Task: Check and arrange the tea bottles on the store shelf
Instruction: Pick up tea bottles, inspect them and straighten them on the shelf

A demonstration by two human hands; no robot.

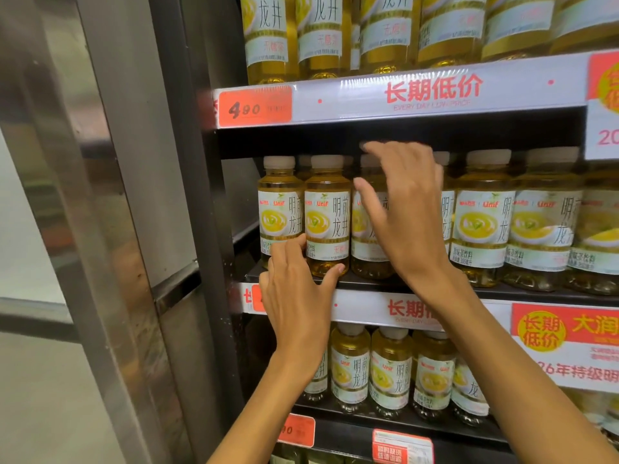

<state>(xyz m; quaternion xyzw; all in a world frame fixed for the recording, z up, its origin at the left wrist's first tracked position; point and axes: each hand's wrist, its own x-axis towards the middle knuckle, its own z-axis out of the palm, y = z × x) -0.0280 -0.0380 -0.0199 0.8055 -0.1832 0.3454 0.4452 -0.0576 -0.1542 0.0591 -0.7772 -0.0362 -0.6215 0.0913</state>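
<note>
Step in hand, as judged: facing-up the front row of tea bottles on the middle shelf [435, 286], at its left end beside the metal upright [201, 209].

Left hand [296, 296]: fingers spread and only lightly curved, fingertips touching the lower part of the first bottle [280, 209] and the second bottle [327, 216], thumb against the base of the second. Not a closed grip.

Right hand [407, 216]: fingers straight and slightly apart, palm laid over the third bottle [366, 229], fingertips up near the cap line under the upper shelf edge [402, 95]. Whether the palm presses the bottle or only covers it: cannot tell.

Bottles: all upright, long axis vertical, white caps up. Labels of the first two face outward, text readable; the third's label is mostly hidden by the hand. Row sits just behind the shelf lip, bottles touching side by side.

Next move, judged: small nudges or twists to square the third bottle's label to the front and line the bases with the lip; light pressure low down, since tall bottles tip if pushed near the cap.
</note>
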